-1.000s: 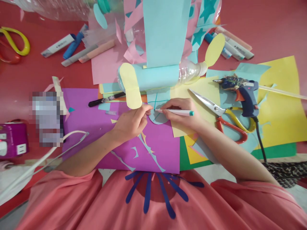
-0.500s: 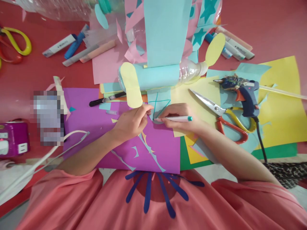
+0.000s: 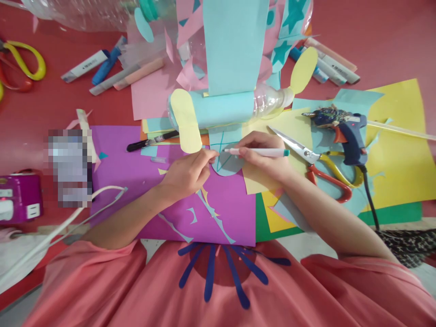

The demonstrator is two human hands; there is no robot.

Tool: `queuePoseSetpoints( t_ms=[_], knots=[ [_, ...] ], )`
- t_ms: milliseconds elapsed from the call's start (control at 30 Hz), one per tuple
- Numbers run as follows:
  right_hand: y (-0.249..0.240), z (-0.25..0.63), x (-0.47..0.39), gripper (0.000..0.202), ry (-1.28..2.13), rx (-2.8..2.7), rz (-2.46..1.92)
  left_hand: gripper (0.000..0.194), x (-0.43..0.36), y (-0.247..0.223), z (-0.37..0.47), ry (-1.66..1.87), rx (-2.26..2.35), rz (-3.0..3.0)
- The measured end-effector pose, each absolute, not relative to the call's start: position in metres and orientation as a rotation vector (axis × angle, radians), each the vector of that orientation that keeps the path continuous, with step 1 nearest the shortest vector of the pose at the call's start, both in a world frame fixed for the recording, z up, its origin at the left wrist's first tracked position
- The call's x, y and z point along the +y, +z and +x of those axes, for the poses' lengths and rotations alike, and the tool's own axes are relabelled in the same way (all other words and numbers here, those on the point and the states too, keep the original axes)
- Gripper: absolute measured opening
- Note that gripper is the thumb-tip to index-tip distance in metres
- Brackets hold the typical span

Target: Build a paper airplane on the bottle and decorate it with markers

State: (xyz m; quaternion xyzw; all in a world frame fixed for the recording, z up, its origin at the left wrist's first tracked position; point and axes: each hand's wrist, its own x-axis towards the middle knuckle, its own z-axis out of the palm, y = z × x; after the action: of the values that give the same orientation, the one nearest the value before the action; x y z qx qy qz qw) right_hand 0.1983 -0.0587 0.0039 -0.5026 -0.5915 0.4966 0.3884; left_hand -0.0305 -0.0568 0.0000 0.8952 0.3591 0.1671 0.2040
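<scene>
In my right hand point(image 3: 265, 154) is a white marker point(image 3: 264, 152) with a teal end, pinched between thumb and fingers. Its tip rests at teal lines drawn on a rounded light-blue paper piece point(image 3: 229, 169). My left hand point(image 3: 189, 175) is closed, with curled fingertips at that piece's left edge. Just above lies a plastic bottle point(image 3: 269, 101) wrapped in light-blue paper, a yellow paper oval point(image 3: 186, 120) across its left end and a yellow oval point(image 3: 304, 70) by its cap. A wide light-blue strip point(image 3: 235, 45) rises from the wrapped bottle.
To the right lie large scissors point(image 3: 308, 152) and a blue glue gun point(image 3: 354, 136) with its cord. Purple paper point(image 3: 136, 163) with blue scraps is under my left hand. Markers point(image 3: 85, 66) lie upper left, other markers point(image 3: 337, 68) upper right. A power strip point(image 3: 20, 197) sits far left.
My right hand has moved up and slightly right with the marker, whose tip went from the drawing's lower corner to its middle. My left hand has barely moved.
</scene>
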Motion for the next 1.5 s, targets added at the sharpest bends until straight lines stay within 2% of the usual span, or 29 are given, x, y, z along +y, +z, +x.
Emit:
queuePoseSetpoints(
  t_ms=[200,767,1167,1500],
  knots=[
    [-0.0008,0.1983,-0.0537,0.008,1.054,-1.531,-1.367,0.030,-0.0566,-0.0033,-0.0299,0.490,0.946,2.545],
    [-0.0028,0.1982,-0.0498,0.008,1.011,-1.603,-1.403,0.034,-0.0587,-0.0085,-0.0336,0.398,1.047,2.421],
    [0.0018,0.2006,-0.0483,0.004,1.058,-1.628,-1.422,0.032,-0.0572,-0.0043,-0.0319,0.395,1.004,2.548],
    [0.0030,0.2023,-0.0491,0.011,1.089,-1.622,-1.389,0.030,-0.0561,-0.0039,-0.0306,0.463,0.951,2.592]
  ],
)
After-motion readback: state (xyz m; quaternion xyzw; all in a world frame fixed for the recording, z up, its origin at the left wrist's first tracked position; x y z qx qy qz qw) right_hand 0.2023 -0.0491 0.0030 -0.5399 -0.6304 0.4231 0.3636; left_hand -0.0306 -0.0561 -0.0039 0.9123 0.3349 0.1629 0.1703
